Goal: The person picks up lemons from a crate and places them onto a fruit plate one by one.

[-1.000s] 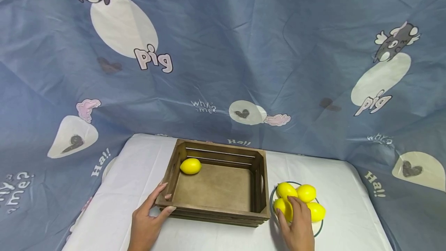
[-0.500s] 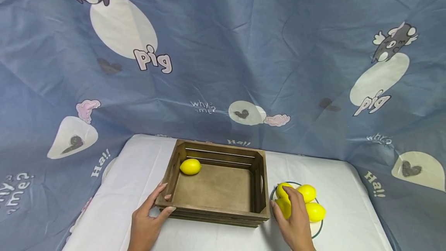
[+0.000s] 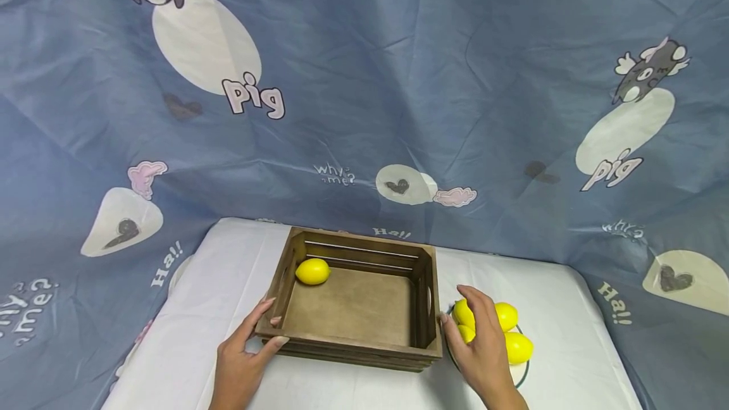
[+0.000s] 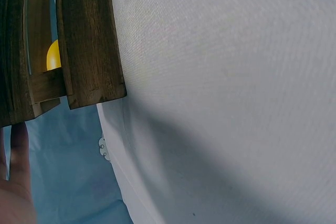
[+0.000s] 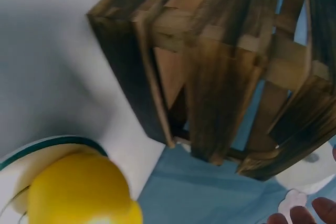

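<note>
A brown wooden crate (image 3: 353, 299) stands on the white table, with one yellow lemon (image 3: 312, 271) in its far left corner. My left hand (image 3: 267, 329) grips the crate's near left corner, thumb on the front rim and fingers on the left wall. My right hand (image 3: 473, 324) arches over several lemons (image 3: 507, 316) on a white plate (image 3: 521, 377) just right of the crate, fingers curled round the leftmost one. The right wrist view shows a lemon (image 5: 79, 192) on the plate's green rim (image 5: 47, 148) beside the crate (image 5: 226, 66). The left wrist view shows the crate corner (image 4: 84, 40).
A blue cartoon-print cloth (image 3: 364, 81) hangs behind and around the white table (image 3: 216, 277). Bare tabletop lies left of the crate and along the near edge (image 3: 353, 391). The table's right edge runs close beyond the plate.
My right hand has slid forward across the plate, from the near lemon onto the one nearest the crate. The left hand and the crate have stayed put.
</note>
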Motion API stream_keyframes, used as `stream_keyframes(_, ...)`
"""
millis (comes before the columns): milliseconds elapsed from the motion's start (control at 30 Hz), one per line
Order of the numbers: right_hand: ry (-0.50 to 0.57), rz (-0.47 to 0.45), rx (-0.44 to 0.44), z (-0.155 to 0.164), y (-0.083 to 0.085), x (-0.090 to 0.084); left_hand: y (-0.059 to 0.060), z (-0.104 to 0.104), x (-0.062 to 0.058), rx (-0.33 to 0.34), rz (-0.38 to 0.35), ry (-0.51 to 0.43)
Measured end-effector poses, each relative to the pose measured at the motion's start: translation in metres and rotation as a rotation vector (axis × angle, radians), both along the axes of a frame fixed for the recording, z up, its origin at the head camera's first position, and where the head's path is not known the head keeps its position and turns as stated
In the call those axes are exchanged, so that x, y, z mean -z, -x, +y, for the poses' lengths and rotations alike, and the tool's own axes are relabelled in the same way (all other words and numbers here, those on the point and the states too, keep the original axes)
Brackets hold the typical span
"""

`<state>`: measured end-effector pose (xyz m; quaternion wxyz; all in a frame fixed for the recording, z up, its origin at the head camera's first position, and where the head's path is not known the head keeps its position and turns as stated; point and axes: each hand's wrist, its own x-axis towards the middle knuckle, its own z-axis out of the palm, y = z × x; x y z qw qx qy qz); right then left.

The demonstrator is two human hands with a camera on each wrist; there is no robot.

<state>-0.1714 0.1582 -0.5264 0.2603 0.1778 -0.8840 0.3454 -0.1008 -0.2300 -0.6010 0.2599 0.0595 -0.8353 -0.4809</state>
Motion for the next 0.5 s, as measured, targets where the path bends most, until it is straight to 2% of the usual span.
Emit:
stream_keyframes(133,0.026,-0.04,-0.029,-0.004,-0.001,-0.008,0.0,0.0,0.0,0.007,-0.002,-0.004)
stream_keyframes(500,0.037,-0.064,-0.149,-0.02,0.001,-0.027,-0.001,0.0,-0.001,0.015,0.001,-0.004)
